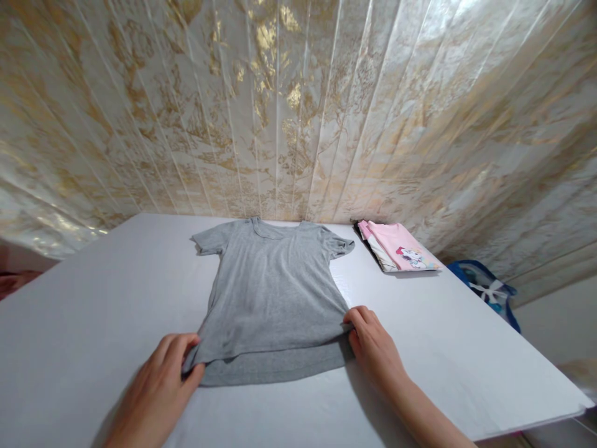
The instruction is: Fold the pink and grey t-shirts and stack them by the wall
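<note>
A grey short-sleeved T-shirt (pixel 275 292) lies spread on the white table, its neckline at the far side and its hem toward me. The back layer of the hem reaches a little nearer to me than the front layer. My left hand (pixel 163 373) pinches the hem's left corner between thumb and fingers. At the right corner, my right hand (pixel 370 339) grips the hem in the same way. Both sleeves lie out to the sides, the right one slightly bunched at its cuff.
Folded clothes (pixel 396 246), topped by a pink one with a printed figure, sit at the table's far right. A blue bag (pixel 485 289) stands beyond the right edge. Behind the white table (pixel 121 280) hangs a gold-patterned curtain (pixel 280 112).
</note>
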`<state>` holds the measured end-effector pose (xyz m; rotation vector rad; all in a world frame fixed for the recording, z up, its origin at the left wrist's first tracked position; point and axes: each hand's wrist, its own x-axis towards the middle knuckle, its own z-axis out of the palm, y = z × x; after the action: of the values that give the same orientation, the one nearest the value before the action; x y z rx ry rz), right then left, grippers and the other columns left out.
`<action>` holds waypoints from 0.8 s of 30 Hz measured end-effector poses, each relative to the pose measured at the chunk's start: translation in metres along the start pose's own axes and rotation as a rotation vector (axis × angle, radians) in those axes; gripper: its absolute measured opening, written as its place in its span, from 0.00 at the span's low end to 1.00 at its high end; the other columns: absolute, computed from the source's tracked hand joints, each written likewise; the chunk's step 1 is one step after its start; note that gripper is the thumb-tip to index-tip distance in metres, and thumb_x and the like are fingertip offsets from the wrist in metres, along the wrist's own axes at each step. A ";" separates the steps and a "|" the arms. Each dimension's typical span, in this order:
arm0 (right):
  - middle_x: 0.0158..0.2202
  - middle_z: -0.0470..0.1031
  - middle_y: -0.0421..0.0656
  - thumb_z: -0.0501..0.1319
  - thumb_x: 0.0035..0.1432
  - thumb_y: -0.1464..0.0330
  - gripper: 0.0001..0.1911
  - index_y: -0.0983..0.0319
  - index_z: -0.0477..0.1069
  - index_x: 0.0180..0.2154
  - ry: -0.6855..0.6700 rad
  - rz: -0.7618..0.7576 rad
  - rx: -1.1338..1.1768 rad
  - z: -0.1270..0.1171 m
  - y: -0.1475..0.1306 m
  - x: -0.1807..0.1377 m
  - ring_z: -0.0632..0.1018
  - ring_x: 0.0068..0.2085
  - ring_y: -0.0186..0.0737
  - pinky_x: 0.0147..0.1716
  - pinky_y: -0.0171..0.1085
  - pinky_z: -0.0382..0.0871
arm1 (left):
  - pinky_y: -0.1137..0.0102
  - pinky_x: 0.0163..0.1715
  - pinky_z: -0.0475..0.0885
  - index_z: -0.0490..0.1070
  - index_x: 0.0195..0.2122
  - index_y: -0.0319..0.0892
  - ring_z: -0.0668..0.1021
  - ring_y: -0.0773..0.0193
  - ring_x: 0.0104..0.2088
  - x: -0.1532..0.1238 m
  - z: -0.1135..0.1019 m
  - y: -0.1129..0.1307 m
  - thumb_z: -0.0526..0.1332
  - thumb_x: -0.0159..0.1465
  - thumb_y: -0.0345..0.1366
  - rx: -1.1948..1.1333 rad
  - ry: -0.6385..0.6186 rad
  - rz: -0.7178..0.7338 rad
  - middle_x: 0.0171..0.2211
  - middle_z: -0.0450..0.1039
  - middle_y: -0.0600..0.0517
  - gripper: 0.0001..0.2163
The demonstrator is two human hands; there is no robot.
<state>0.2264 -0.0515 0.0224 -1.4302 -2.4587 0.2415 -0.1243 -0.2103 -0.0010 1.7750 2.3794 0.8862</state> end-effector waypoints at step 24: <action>0.39 0.72 0.44 0.47 0.55 0.77 0.16 0.58 0.70 0.36 -0.137 -0.008 0.218 -0.028 0.042 -0.042 0.75 0.40 0.41 0.41 0.40 0.68 | 0.61 0.40 0.75 0.71 0.36 0.54 0.79 0.55 0.39 -0.026 -0.012 -0.043 0.52 0.60 0.38 0.142 -0.069 0.178 0.38 0.75 0.52 0.10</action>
<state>0.2899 -0.0674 0.0299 -1.3516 -2.4525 0.6042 -0.1571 -0.2467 -0.0188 2.0604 2.3233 0.6727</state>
